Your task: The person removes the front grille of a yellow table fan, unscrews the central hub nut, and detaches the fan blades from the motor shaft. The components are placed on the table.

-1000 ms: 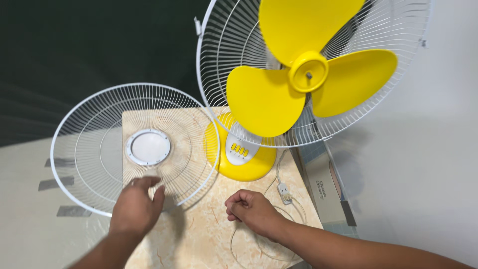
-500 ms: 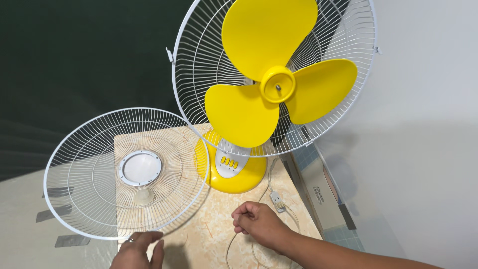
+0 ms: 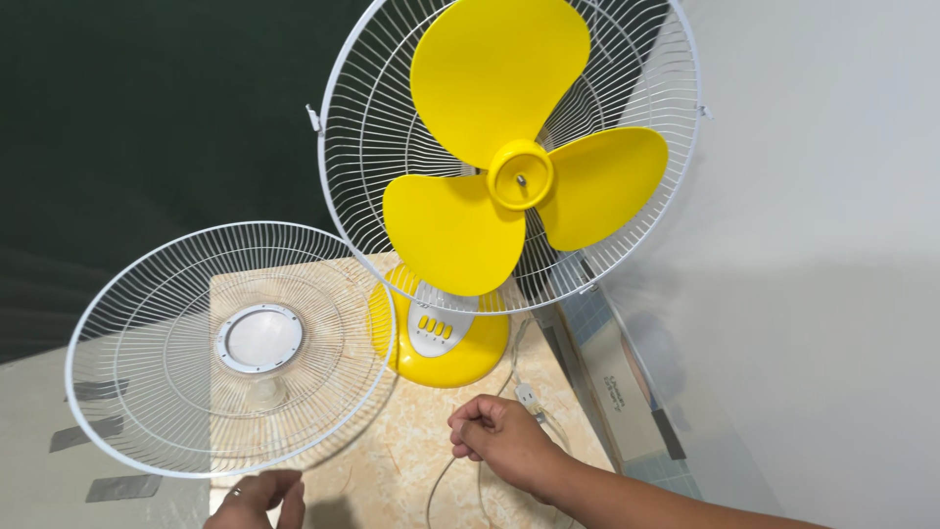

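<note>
Where the round white wire front guard of the fan is lifted off and tilted, its near rim is met by the left hand at the bottom edge of the view. Only the fingertips and knuckles of that hand are seen, loosely curled just under the rim; whether the wire is actually pinched cannot be told. A white disc is set at the guard's centre. To the right, the right hand is rested on the surface in a loose fist, fingers folded in, with the thin white power cord passing beside and beneath it; a grip on the cord cannot be confirmed. A small white plug lies just beyond the knuckles. Farther off, the yellow three-bladed table fan is stood on its yellow round base, its white rear guard still fitted. Everything is carried by a beige marble-patterned tabletop. A dark green wall is seen at the far left, a pale wall on the right.
</note>
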